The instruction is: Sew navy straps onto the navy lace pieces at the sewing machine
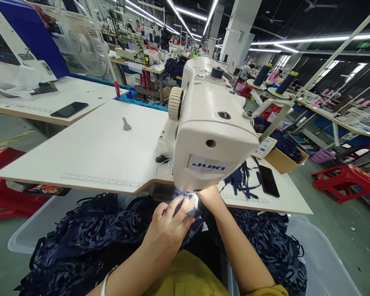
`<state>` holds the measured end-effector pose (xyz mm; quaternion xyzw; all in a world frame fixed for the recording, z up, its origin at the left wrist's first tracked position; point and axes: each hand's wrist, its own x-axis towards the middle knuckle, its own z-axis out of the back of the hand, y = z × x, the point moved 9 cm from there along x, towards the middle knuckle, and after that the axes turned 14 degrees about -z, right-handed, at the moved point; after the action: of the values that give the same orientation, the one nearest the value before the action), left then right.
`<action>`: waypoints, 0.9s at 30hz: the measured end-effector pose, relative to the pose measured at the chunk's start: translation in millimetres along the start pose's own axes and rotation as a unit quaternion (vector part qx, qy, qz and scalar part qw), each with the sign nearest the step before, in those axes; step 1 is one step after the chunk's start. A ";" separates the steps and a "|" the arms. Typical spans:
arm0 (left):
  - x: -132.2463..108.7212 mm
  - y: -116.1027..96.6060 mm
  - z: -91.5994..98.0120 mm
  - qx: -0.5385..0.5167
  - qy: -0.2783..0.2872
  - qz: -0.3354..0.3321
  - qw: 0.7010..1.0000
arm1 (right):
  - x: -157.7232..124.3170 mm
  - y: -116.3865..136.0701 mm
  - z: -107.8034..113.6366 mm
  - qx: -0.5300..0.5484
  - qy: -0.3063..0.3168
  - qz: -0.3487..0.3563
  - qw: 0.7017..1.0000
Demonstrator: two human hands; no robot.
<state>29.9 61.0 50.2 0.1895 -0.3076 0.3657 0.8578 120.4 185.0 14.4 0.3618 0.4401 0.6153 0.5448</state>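
A white sewing machine [216,127] marked JUKI stands before me, its head hiding most of the needle area. My left hand [172,220] is closed on a navy patterned fabric piece [197,222], with bent fingertips holding it just below the machine head. Close by on the other side, my right hand [210,198] reaches in under the head; its fingers are hidden behind the machine. A small lamp glow lights the fabric between the hands. Heaps of navy strappy garments [95,230] lie on my left, and more garments [265,242] on my right.
On the white table [111,139] lies a small grey metal tool [126,124]. To the right are a black phone [268,181], navy straps [242,181] and a cardboard box [288,162]. Translucent bins [320,250] flank my lap. A red stool [347,181] stands on the floor.
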 end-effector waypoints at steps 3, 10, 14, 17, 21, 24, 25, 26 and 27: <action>1.5 -1.5 1.7 0.005 0.004 -0.003 1.000 | -2.4 0.1 3.2 0.000 -0.018 0.003 1.000; 8.7 -0.2 2.0 0.023 0.013 0.006 1.000 | 0.5 -3.6 4.6 -0.021 -0.058 0.010 0.998; 10.5 0.3 -0.1 0.021 0.019 0.006 1.000 | 2.1 -7.8 3.9 -0.030 -0.068 0.009 0.997; 11.1 0.5 1.2 0.023 0.016 0.009 1.000 | 1.9 -10.8 3.1 -0.038 -0.072 0.003 0.997; 11.6 0.7 1.6 0.021 0.021 0.014 0.999 | 3.0 -9.2 3.7 -0.035 -0.077 -0.006 0.996; 10.8 -0.5 -1.1 0.015 0.032 0.014 0.999 | -2.2 -0.7 5.2 -0.021 -0.070 0.007 0.997; 10.0 -0.9 -1.7 0.016 0.033 0.015 0.999 | -7.1 0.9 7.6 -0.018 -0.076 0.005 0.997; 8.6 -0.5 -2.0 0.021 0.032 0.020 0.999 | -14.0 1.1 10.7 -0.018 -0.085 -0.003 0.996; 6.9 0.1 -2.0 0.030 0.031 0.025 0.999 | -22.7 -1.0 14.5 -0.021 -0.097 -0.020 0.995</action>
<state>34.3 65.7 53.4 0.1959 -0.2747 0.4017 0.8514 137.4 164.7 19.3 0.3995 0.3793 0.5756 0.6043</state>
